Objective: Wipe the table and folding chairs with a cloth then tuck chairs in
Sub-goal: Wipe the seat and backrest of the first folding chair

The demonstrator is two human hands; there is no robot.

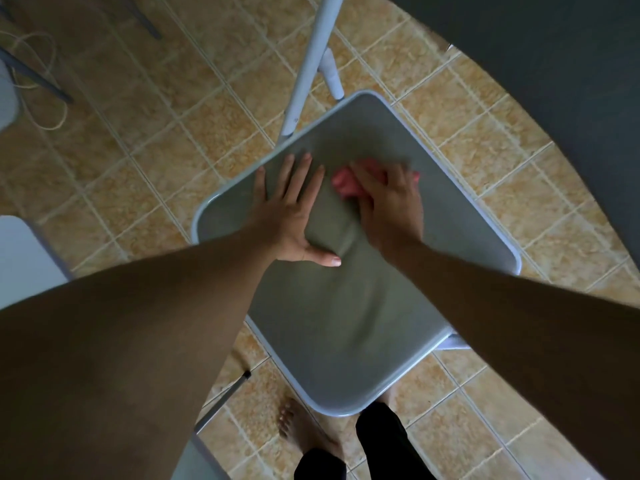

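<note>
Folding chair (346,306) sits directly below us on the tan tiled floor (173,140), grey padded seat face up, pale metal rim all round. We see its white tubular legs (308,67) running off toward the top of the view.

Pink cloth (349,183) is on the far half of the seat, bunched under our right hand (388,206). Right hand is clenched on the cloth, fingers curled over it, pressing it onto the seat. Cloth and fingertips are motion-blurred.

Left hand (291,216) holds nothing: palm flat on the seat, fingers spread, thumb out toward the right hand. It lies just beside the right hand, near the seat's far-left edge. Seat padding is wrinkled between the two hands.

Dark table (554,81) edge fills the top-right corner, near the chair but not touching it as far as we can tell.

Second pale chair seat (20,251) pokes in at the left edge, well apart from the first. Another grey frame part (197,441) shows at bottom centre-left.

Top-left: a loop of thin cord (45,81) on the floor by some dark legs (34,77); we cannot tell what those belong to.

Bottom centre: our bare foot (304,431) and black trouser legs (384,445), right by the seat's near edge.
</note>
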